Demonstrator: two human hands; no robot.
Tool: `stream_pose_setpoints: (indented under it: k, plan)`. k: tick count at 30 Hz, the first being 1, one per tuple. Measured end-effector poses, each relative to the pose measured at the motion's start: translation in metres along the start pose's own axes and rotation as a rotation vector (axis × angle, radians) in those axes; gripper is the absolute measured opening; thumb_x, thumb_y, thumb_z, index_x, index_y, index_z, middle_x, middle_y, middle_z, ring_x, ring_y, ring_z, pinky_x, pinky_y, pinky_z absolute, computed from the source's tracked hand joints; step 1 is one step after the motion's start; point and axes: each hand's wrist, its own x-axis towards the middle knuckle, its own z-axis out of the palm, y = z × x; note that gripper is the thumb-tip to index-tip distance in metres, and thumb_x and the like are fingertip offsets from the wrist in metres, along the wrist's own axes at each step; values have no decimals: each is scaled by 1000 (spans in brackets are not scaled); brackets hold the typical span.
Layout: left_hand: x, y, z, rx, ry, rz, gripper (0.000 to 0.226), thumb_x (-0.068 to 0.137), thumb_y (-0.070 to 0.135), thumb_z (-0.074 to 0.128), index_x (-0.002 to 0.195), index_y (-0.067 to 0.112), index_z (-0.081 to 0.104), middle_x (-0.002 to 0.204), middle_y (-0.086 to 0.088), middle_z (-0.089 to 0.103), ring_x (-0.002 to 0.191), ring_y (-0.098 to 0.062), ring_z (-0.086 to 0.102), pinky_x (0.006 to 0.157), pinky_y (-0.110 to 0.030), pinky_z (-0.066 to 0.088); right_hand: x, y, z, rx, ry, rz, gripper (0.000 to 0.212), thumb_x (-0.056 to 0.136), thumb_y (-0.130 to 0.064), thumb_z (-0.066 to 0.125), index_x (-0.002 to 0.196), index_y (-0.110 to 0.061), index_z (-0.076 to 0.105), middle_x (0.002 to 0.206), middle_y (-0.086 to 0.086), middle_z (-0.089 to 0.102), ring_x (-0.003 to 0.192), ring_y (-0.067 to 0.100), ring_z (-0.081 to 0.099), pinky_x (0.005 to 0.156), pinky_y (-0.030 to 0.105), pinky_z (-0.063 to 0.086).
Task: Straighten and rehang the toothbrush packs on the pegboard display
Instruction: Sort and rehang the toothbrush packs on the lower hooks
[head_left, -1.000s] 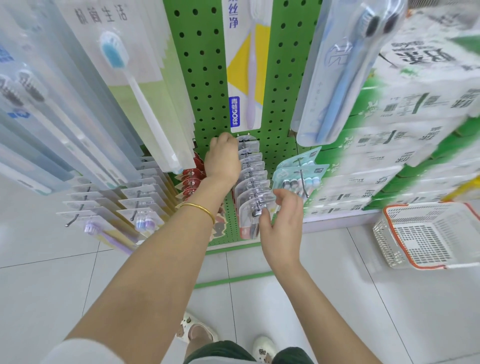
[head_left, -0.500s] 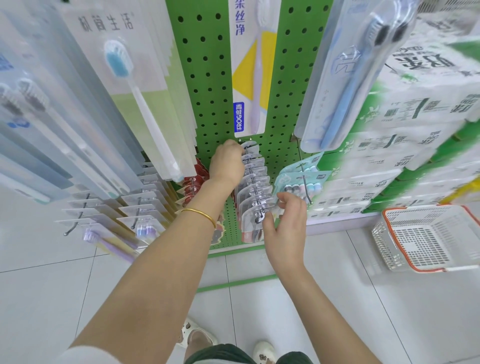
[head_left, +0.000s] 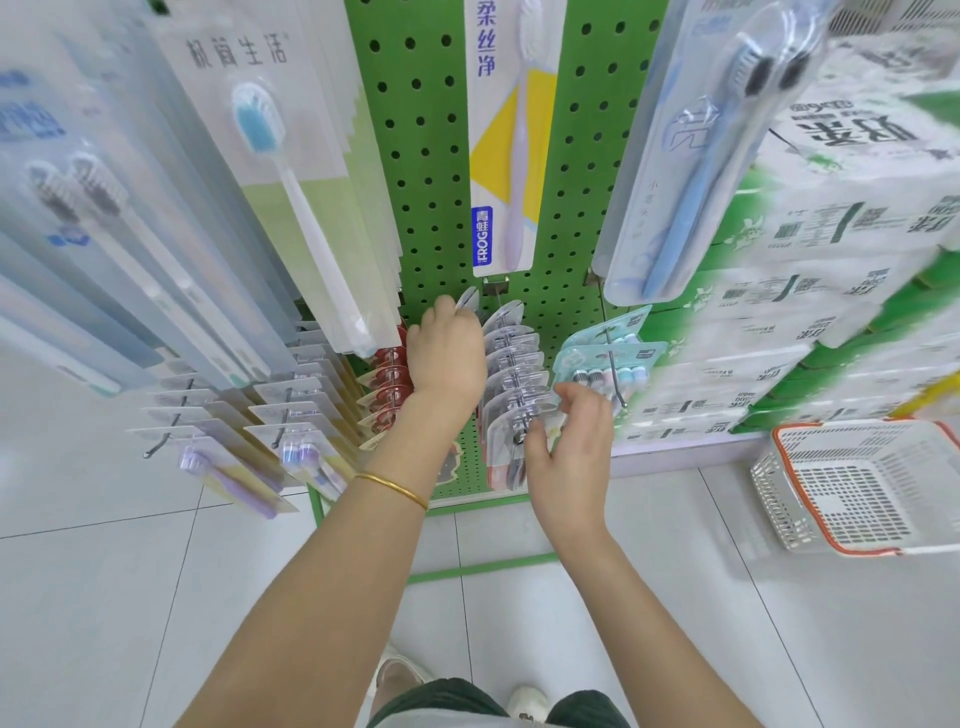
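A green pegboard carries hanging toothbrush packs. A row of clear packs hangs on one low peg in the middle. My left hand reaches to the back of that row, fingers curled on the rearmost clear pack near the board. My right hand is at the peg's front end, thumb and fingers pinching the frontmost clear pack. Red packs hang just left of my left hand, and light blue packs just right of the row.
Long toothbrush packs hang overhead at left, middle and right. More pegs with packs jut out at lower left. Stacked tissue bundles fill the right. A white and orange basket sits on the tiled floor.
Both hands have stayed on the clear pack row. My right hand closed in on the front pack; the left shifted slightly toward the board.
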Motion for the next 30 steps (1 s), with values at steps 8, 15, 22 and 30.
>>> stream_pose_setpoints:
  k: [8,15,22,30]
  plan:
    - [-36,5,-6,2,152,-97,34,88,-5,40,118,2,55,121,-12,49,110,-28,48,89,-36,34,-3,0,-8,-3,8,-25,40,76,-9,53,116,0,51,109,14,52,106,31,47,89,21,29]
    - [-76,4,-7,-69,443,-54,43,66,0,70,108,8,66,112,-7,64,94,-23,63,72,-33,44,-6,-6,-11,15,-9,-67,43,75,2,58,117,0,50,111,16,51,107,30,45,89,25,31]
    - [-101,-9,-24,-201,807,101,25,89,4,56,111,6,68,112,-9,66,98,-21,55,84,-31,42,-14,-21,-14,101,-60,-140,37,82,-1,57,118,0,49,112,9,48,106,24,45,88,18,28]
    - [-124,-7,-82,-482,971,223,22,94,0,51,106,-2,69,109,-12,62,100,-23,55,95,-23,40,-16,-55,-28,408,-248,-16,48,90,-30,54,133,-12,44,124,-7,47,119,7,43,102,23,33]
